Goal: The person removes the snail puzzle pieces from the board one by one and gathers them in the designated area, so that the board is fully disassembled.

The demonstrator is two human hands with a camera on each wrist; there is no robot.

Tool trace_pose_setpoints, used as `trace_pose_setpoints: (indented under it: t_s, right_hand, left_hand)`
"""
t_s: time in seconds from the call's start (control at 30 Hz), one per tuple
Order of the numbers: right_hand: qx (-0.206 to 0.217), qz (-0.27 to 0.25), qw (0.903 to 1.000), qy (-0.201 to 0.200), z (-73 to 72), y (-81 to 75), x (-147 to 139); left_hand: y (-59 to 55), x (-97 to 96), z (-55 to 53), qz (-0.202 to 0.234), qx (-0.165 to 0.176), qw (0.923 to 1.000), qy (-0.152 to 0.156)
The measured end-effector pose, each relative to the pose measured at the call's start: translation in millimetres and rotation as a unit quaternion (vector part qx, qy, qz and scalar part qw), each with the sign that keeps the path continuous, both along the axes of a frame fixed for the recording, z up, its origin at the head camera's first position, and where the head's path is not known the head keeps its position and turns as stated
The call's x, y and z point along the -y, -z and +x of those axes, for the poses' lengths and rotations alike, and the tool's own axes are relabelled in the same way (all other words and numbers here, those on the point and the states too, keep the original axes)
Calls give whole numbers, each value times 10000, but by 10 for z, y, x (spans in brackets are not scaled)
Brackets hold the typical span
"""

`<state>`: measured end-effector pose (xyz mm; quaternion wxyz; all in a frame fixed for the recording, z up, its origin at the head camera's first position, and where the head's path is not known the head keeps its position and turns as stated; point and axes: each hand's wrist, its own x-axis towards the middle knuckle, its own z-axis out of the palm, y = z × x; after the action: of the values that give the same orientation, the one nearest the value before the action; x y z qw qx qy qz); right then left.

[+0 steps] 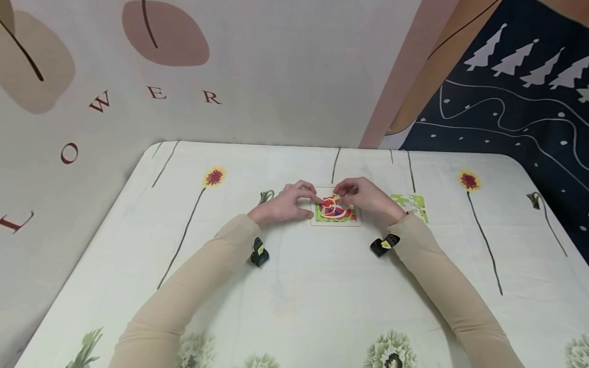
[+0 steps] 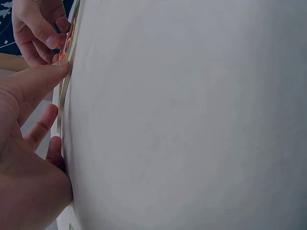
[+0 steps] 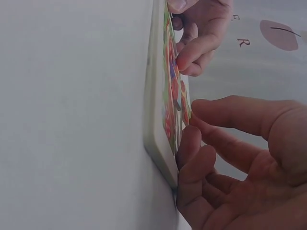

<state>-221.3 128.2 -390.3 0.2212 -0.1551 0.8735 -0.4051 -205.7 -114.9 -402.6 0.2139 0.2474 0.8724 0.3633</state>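
Note:
A small jigsaw puzzle (image 1: 336, 219) with a colourful red, blue and green picture lies in a pale, thin tray (image 1: 322, 224) on the table. From the left side my left hand (image 1: 289, 203) steadies it, index fingertip on the picture and thumb at the tray's edge. At the right, my right hand (image 1: 365, 197) pinches a puzzle piece (image 3: 186, 103) between thumb and finger. In the right wrist view this red, yellow and green piece is tilted up over the picture. The hand hides part of the puzzle's upper right in the head view.
Green and white puzzle pieces (image 1: 417, 205) lie on the table right of the tray, partly behind my right forearm. The table (image 1: 313, 286) wears a white cloth printed with flowers. A pale wall hanging (image 1: 285, 76) stands behind it, with a dark tree-patterned one (image 1: 515, 112) at right.

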Motion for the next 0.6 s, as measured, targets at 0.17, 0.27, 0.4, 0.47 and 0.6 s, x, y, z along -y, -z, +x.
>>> trace_pose_setpoints:
  t_s: [0.17,0.27,0.4,0.47,0.6]
  right_hand:
    - [14,-128,9999,-69,4,-20,1]
    - [-12,-160,9998,-122,6,-27,4]
    - [-85,-219,9996,-150,14,-33,8]
    - [-110,-267,9995,-133,22,-41,11]
    - [-154,-411,9990,-118,35,-64,13]
  left_hand:
    - [-5,1,3,29,-13,10000,6]
    - [-9,0,6,37,-12,10000,0]
    - [-7,-1,4,37,10,10000,-7]
    - [-7,-1,4,32,28,10000,-13]
    - [-19,2,12,6,48,10000,-27]
